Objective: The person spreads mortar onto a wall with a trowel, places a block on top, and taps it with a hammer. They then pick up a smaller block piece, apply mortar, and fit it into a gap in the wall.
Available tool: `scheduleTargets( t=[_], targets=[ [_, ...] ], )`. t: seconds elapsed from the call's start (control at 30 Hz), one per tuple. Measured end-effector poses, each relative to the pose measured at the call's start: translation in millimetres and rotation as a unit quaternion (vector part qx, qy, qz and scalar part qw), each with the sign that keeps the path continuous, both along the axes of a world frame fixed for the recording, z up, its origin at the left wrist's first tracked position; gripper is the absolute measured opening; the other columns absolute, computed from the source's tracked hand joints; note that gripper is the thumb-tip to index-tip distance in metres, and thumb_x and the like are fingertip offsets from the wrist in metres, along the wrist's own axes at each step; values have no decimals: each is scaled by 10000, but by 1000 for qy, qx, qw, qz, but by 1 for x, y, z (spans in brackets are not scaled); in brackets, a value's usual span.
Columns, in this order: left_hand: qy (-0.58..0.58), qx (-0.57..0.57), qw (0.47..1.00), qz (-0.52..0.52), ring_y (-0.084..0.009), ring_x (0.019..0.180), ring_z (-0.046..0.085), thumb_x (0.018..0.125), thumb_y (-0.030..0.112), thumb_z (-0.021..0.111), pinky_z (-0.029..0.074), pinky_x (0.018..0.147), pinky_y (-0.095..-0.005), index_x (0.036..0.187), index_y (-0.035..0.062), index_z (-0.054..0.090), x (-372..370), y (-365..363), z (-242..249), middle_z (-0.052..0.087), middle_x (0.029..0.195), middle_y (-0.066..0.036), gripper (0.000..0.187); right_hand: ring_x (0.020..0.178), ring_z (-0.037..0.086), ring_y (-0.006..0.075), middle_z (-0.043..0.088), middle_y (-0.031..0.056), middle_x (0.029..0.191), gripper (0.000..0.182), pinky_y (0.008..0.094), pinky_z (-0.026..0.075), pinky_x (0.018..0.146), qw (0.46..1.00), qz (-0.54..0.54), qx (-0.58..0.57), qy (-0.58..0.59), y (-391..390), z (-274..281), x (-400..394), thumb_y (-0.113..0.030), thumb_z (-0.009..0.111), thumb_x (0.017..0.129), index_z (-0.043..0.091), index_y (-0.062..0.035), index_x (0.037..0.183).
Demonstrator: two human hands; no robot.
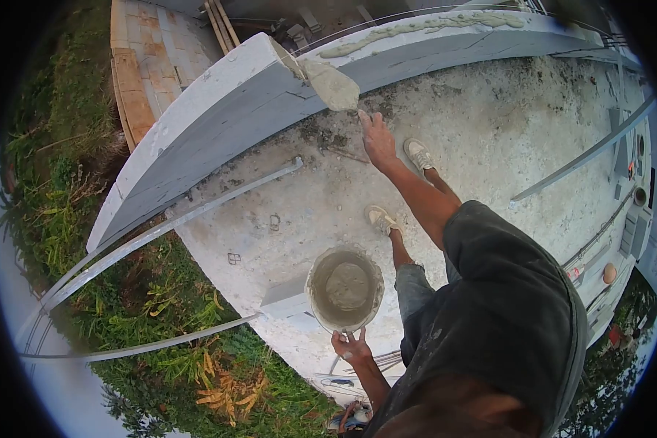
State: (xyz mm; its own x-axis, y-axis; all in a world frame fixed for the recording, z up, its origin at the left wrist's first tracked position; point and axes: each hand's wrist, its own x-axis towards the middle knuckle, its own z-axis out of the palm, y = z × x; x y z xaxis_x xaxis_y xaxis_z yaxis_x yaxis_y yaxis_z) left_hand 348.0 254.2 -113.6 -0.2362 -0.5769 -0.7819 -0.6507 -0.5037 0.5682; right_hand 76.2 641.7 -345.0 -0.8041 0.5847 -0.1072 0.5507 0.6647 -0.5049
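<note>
Grey mortar (339,90) over the blade of the trowel (323,76), set at the step in the curved wall (190,135); clamped at the handle end in the right hand (378,140). Main risk, by judgement: loss of mortar from the blade through excess tilt. Lower down, bucket (325,315) with more mortar inside, gripped at its side by the left hand (352,348); possible spill through an off-centre hold. Outward, edge of the floor (252,233) above plants (160,343); possible misstep through attention fixed on the blade.
</note>
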Motion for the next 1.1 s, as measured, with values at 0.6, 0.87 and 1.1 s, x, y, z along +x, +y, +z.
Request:
scheduleTargets(
  t=[0.6,0.87,1.1],
  targets=[
    [20,9,998,-65,-209,1161,509,940,308,628,343,1105,-673,894,162,473,10,1,-10,502,1056,-15,219,970,645,310,564,112,1150,640,434,565,760,975,138,164,-57,95,104,-4,-15,588,884,487,-237,1477],
    [15,28,998,-62,-202,1226,492,939,285,633,330,1126,-670,1184,115,546,12,2,-20,514,1056,-20,311,929,666,293,607,88,1063,620,420,570,733,975,135,172,-47,120,114,44,-51,579,913,477,-256,1489],
    [12,26,996,-84,-229,1254,472,922,280,647,327,1137,-666,1162,87,521,8,14,-17,486,1185,-71,332,895,680,303,618,105,1068,573,440,568,717,976,152,146,-56,115,138,11,-72,573,902,518,-269,1437]
  ],
)
